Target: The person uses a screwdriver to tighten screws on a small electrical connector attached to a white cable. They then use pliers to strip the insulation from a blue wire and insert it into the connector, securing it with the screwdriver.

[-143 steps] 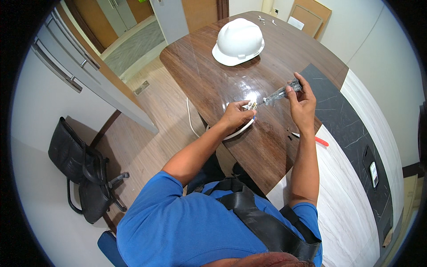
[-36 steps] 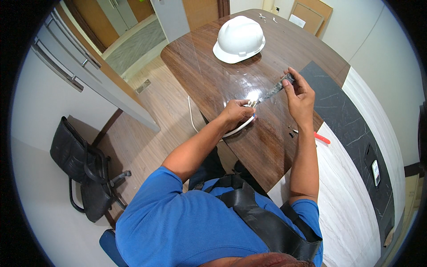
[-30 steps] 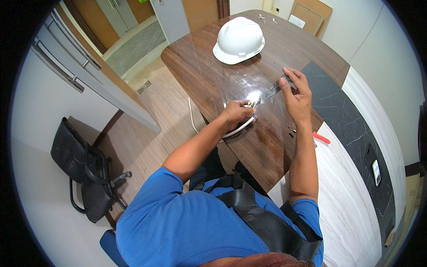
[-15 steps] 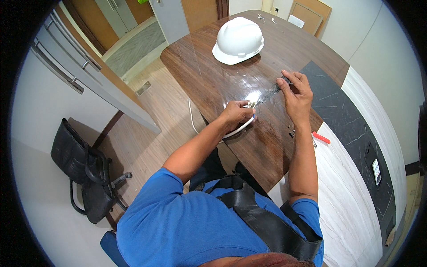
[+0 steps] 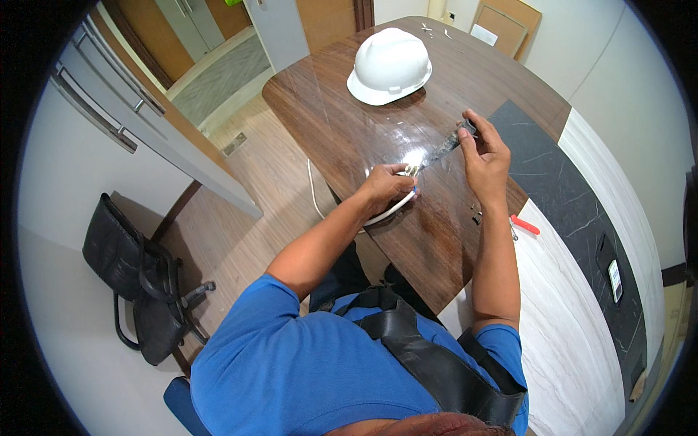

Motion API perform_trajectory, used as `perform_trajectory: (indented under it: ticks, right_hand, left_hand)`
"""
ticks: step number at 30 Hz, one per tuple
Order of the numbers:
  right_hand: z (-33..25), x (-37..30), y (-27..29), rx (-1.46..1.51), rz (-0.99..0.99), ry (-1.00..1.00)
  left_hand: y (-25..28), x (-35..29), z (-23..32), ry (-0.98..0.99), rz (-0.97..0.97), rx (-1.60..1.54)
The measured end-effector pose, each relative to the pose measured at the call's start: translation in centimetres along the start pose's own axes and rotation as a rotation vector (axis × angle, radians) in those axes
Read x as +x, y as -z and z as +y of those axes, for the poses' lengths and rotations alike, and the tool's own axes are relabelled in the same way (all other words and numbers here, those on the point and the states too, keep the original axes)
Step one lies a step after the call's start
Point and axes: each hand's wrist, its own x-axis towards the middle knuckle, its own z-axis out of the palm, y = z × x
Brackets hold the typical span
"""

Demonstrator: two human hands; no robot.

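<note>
In front of me, my left hand (image 5: 389, 187) is closed on a small pale electrical fitting (image 5: 411, 171) at the end of a white cable (image 5: 392, 212). A bit of blue wire shows beside its fingertips. My right hand (image 5: 483, 145) grips the dark handle end of a slim screwdriver (image 5: 443, 147) between thumb and fingers. The screwdriver slants down to the left, and its tip meets the fitting or lies just beside it; glare hides the exact contact. Both hands are above the brown wooden table (image 5: 320, 87).
A white hard hat (image 5: 392, 65) sits beyond my hands. By my right forearm lie a red-handled tool (image 5: 525, 225) and small dark parts (image 5: 476, 215). A phone (image 5: 615, 280) rests on the black strip at right. A black chair (image 5: 138, 269) stands on the left, near a door (image 5: 145, 109).
My right fingers have shifted on the screwdriver's handle, uncovering more of it, and the handle looks turned. My left hand and the fitting stay in place.
</note>
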Motion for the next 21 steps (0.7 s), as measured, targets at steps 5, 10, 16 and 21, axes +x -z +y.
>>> perform_trajectory:
  ticks: [5, 10, 16, 21]
  right_hand:
    - [-0.2, 0.0, -0.3, -0.005, 0.042, 0.037]
    - [0.4, 0.2, 0.2, -0.113, -0.004, 0.059]
    - [0.2, 0.0, 0.0, -0.058, 0.015, 0.091]
    - [-0.5, 0.0, 0.4, -0.080, -0.018, -0.015]
  left_hand:
    - [0.0, -0.3, 0.3, 0.019, -0.009, -0.001]
    - [-0.1, -0.3, 0.3, 0.018, 0.000, 0.014]
    - [-0.2, -0.5, 0.5, 0.020, -0.001, 0.026]
    - [-0.3, -0.4, 0.4, 0.010, 0.014, 0.010]
